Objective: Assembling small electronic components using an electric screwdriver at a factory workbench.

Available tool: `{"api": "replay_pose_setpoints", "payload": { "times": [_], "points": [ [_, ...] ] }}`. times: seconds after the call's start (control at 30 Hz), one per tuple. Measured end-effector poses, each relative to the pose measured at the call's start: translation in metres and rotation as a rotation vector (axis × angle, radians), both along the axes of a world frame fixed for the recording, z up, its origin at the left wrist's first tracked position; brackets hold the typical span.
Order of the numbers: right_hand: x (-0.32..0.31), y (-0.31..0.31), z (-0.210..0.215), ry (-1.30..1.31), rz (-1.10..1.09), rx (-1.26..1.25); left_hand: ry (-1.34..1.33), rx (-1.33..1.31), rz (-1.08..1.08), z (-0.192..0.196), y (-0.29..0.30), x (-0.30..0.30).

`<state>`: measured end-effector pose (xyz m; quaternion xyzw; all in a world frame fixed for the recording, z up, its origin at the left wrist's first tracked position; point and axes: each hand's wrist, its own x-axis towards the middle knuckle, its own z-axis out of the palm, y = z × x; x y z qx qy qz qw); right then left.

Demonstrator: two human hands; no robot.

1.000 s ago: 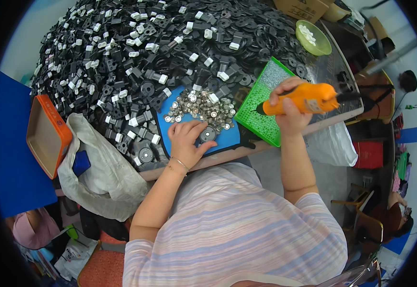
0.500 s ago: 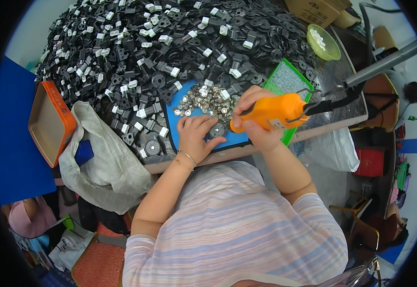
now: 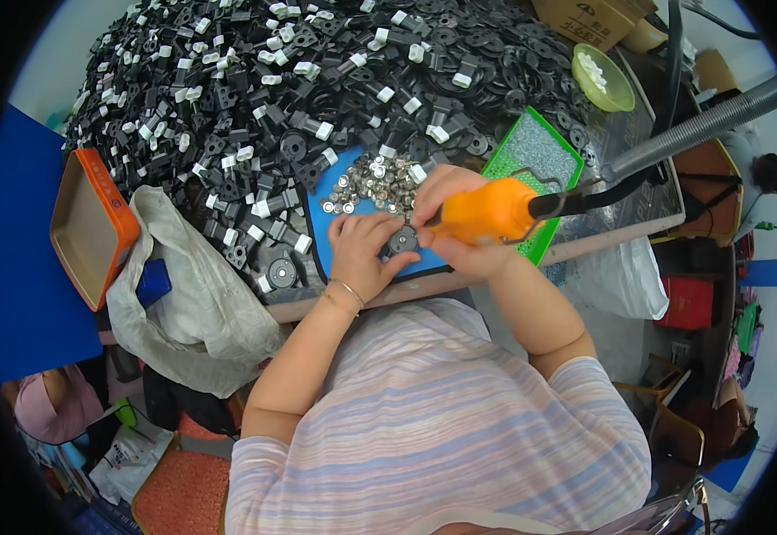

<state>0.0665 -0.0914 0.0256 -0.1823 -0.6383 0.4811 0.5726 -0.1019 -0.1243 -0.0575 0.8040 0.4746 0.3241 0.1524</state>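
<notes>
1 black disc lies on the blue mat, left hand fingers holding its 9 o'clock edge, seemingly for steadiness, right hand fingers gripping the orange driver toward 3 o'clock.

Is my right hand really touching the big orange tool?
Touching. The head view shows the right hand wrapped around the orange tool, with fingers on one side and thumb on the other.

Blue panel left; white wall right; grey floor; orange chair lower left.
</notes>
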Motion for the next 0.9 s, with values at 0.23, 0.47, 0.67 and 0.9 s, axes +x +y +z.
{"api": "replay_pose_setpoints", "payload": {
  "times": [0.23, 0.47, 0.67, 0.9],
  "points": [
    [0.044, 0.006, 0.024, 0.307, -0.093, 0.038, -0.008, -0.032, 0.011, 0.0, -0.002, 0.001],
    [0.072, 0.004, 0.0, 0.176, -0.346, -0.002, -0.004, -0.054, 0.003, -0.001, 0.0, 0.0],
    [0.068, 0.01, -0.005, 0.227, -0.365, 0.032, -0.011, -0.056, 0.005, -0.001, -0.001, 0.0],
    [0.067, 0.012, -0.006, 0.222, -0.37, 0.023, -0.013, -0.06, 0.007, 0.0, -0.001, 0.001]
  ]
}}
